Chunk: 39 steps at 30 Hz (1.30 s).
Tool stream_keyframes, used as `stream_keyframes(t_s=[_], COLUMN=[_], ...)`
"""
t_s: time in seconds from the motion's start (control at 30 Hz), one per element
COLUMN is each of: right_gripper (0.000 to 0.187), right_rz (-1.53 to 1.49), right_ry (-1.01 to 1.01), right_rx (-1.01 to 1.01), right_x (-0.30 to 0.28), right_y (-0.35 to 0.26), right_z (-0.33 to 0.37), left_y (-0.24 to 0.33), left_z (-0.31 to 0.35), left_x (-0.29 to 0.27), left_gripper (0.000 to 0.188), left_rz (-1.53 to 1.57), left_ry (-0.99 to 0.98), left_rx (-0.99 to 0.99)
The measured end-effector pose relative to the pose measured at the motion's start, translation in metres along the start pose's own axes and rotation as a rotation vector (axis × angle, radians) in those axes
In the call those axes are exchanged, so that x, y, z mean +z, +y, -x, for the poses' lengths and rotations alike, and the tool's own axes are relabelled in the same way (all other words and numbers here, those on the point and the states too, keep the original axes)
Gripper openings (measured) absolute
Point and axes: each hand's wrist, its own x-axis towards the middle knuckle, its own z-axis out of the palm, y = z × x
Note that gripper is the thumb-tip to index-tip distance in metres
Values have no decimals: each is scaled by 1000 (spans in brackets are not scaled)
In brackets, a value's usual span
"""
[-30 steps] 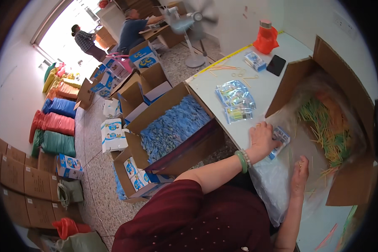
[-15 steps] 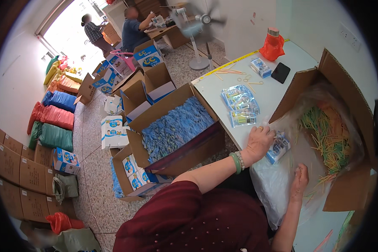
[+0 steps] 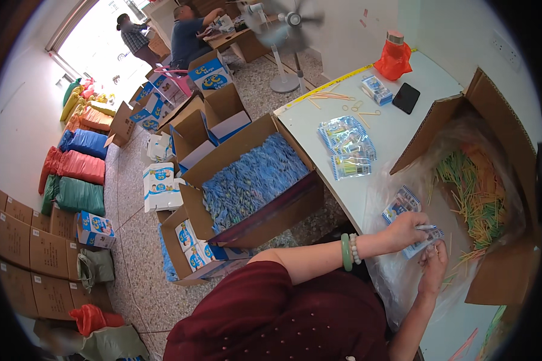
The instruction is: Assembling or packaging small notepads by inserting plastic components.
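My left hand (image 3: 402, 232), with a green bangle and a beaded bracelet at the wrist, pinches the upper end of a small blue-and-white plastic packet (image 3: 417, 248). Close by on the lower right, my right hand (image 3: 433, 268) has its fingers curled at the same packet's edge. Fingers cover part of it. Just beyond my left hand, another such packet (image 3: 400, 201) lies on clear plastic sheeting (image 3: 397, 277). More filled packets (image 3: 347, 144) overlap on the white table (image 3: 295, 123) farther off.
At right, a tilted carton (image 3: 500, 277) lined with plastic holds many thin coloured sticks (image 3: 473, 198). A carton of blue packets (image 3: 253, 180) stands left of the table. A phone (image 3: 406, 98), a red-wrapped bottle (image 3: 394, 59) and a fan (image 3: 294, 21) are beyond. Two people are far back.
My left hand has drawn nearer to my right hand, and both now meet at a packet. Beforehand, my left hand lay over the packets on the plastic and my right hand held nothing visible.
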Motion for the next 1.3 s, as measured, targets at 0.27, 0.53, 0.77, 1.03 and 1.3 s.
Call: stream_keyframes(t_s=[0.27,0.53,0.77,1.03,1.3], right_gripper=[7,4,10,15,13], right_rz=[84,55,-24,113,638], right_ry=[32,88,44,53,115], right_rx=[-69,-47,-18,-23,-501], right_x=[4,6,9,-9,3], right_y=[-3,-2,-12,-2,46], right_z=[-3,6,10,14,-13], left_y=[7,-16,-6,-10,-8], left_z=[8,5,4,6,15], left_x=[3,-4,-7,8,-33], left_gripper=[10,24,22,18,16], left_rz=[-88,-375,-319,-193,-271], left_ry=[-68,-46,-60,-122,-19], left_rx=[75,168,69,117,-89])
